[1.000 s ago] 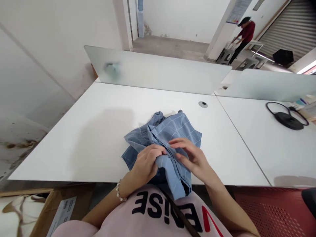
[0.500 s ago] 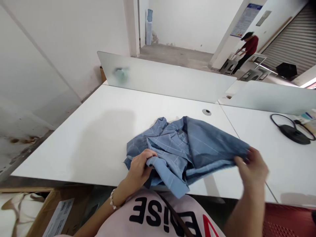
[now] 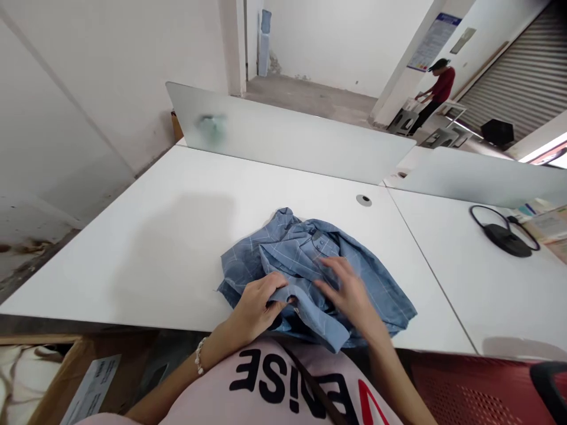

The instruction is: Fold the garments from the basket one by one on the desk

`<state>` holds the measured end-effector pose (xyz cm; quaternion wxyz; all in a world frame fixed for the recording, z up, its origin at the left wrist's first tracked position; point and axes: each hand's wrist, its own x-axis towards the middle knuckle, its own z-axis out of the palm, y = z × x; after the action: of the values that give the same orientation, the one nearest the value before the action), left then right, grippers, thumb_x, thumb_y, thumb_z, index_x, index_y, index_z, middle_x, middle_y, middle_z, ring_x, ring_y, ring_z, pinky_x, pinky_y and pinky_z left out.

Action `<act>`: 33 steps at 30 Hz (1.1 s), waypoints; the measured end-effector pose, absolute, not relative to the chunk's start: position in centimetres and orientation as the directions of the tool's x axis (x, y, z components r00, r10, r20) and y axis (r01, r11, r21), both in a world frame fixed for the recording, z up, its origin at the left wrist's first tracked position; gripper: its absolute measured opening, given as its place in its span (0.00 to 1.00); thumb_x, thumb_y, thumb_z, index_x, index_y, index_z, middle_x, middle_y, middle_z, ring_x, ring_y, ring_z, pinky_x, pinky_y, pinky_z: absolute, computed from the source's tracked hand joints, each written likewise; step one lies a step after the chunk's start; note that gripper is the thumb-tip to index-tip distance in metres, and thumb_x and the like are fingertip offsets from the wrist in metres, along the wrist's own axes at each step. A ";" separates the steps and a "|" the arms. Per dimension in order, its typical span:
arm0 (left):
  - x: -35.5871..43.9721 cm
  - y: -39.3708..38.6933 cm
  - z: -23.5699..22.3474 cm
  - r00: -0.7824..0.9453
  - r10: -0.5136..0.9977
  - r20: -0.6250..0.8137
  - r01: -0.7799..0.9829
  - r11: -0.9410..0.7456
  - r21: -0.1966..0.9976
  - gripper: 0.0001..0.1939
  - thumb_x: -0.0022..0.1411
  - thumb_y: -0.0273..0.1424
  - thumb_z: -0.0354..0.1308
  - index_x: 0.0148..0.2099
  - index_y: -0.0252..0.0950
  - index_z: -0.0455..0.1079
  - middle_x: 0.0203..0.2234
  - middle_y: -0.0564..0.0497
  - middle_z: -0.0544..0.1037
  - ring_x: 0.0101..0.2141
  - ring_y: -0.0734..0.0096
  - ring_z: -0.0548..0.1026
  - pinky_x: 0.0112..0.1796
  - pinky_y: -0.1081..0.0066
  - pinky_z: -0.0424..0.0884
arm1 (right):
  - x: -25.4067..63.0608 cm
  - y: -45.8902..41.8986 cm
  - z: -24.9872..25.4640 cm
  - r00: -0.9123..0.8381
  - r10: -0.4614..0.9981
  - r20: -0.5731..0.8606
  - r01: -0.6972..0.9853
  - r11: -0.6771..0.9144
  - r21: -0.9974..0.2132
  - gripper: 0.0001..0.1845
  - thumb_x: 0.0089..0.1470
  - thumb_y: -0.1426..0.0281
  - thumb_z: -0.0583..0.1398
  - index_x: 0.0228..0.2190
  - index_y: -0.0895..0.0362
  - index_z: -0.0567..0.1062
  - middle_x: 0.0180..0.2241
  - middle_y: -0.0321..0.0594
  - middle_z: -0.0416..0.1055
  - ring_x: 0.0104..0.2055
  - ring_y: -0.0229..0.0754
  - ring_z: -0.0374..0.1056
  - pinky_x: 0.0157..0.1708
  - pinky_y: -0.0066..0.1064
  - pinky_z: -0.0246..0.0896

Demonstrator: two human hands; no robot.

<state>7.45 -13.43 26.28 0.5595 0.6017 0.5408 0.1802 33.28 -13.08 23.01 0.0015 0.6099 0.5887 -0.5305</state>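
Note:
A blue shirt point(image 3: 287, 245) with thin white check lines lies crumpled at the front edge of the white table point(image 3: 186, 248). Buttons show near its middle. My left hand point(image 3: 259, 304) pinches a folded band of the shirt, which looks like a collar or cuff, and this band droops over the table's edge. Over the right half of the cloth is my right hand point(image 3: 348, 292), its thumb and fingers apart with nothing between them. Whether its fingertips touch the shirt I cannot tell.
A frosted divider point(image 3: 283, 139) runs along the table's back, near a cable hole point(image 3: 364, 200). At right lies a black round device with a cable point(image 3: 507, 239). Below are a cardboard box point(image 3: 104, 372) and a red chair point(image 3: 465, 389). A person point(image 3: 436, 94) stands farther back.
My right hand has let go of the shirt's right end and moved left over its middle. That end now lies on the table. My left hand keeps its hold.

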 end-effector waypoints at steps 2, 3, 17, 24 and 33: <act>6.9 -13.6 26.4 0.339 0.856 -0.389 0.452 0.215 0.866 0.04 0.71 0.33 0.53 0.43 0.39 0.64 0.33 0.51 0.78 0.32 0.72 0.77 0.35 0.74 0.72 | 30.2 -13.1 22.0 -0.330 0.690 -0.644 0.713 -0.265 -0.649 0.24 0.62 0.58 0.60 0.56 0.54 0.70 0.55 0.47 0.68 0.53 0.48 0.68 0.52 0.44 0.68; 6.5 -13.8 26.4 0.330 0.854 -0.402 0.460 0.227 0.859 0.05 0.71 0.34 0.53 0.43 0.39 0.64 0.33 0.51 0.78 0.32 0.72 0.77 0.35 0.74 0.72 | 29.5 -13.2 21.4 -0.337 0.688 -0.643 0.709 -0.264 -0.654 0.23 0.62 0.60 0.61 0.56 0.55 0.70 0.55 0.47 0.68 0.53 0.47 0.68 0.52 0.45 0.67; 5.3 -14.8 25.5 0.055 0.678 -0.733 0.458 0.636 0.622 0.12 0.67 0.41 0.52 0.39 0.38 0.68 0.29 0.52 0.77 0.28 0.70 0.75 0.30 0.73 0.69 | 51.1 -17.0 23.8 0.689 0.514 -0.510 0.578 -0.815 -0.041 0.24 0.37 0.62 0.63 0.40 0.54 0.79 0.28 0.40 0.71 0.28 0.45 0.69 0.28 0.35 0.64; 6.7 -13.9 25.6 0.125 0.611 -0.782 0.487 0.649 0.585 0.10 0.65 0.40 0.55 0.36 0.38 0.67 0.27 0.54 0.76 0.28 0.72 0.73 0.31 0.73 0.68 | 45.8 -18.4 25.9 0.407 0.735 -0.542 0.841 -0.533 -0.091 0.33 0.46 0.62 0.60 0.54 0.57 0.73 0.49 0.52 0.68 0.52 0.57 0.68 0.49 0.50 0.68; 5.9 -15.2 26.0 0.280 0.547 -0.789 0.540 0.589 0.601 0.12 0.64 0.41 0.60 0.42 0.37 0.69 0.31 0.52 0.76 0.32 0.68 0.76 0.35 0.70 0.72 | 32.1 -12.4 24.9 -0.337 0.676 -0.655 0.735 -0.247 -0.632 0.30 0.59 0.66 0.62 0.61 0.47 0.66 0.61 0.47 0.62 0.62 0.55 0.61 0.59 0.53 0.62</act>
<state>5.91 -15.16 26.01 0.6592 0.4531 0.6002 0.0027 32.06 -12.36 24.86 0.0272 0.5750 0.6132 -0.5410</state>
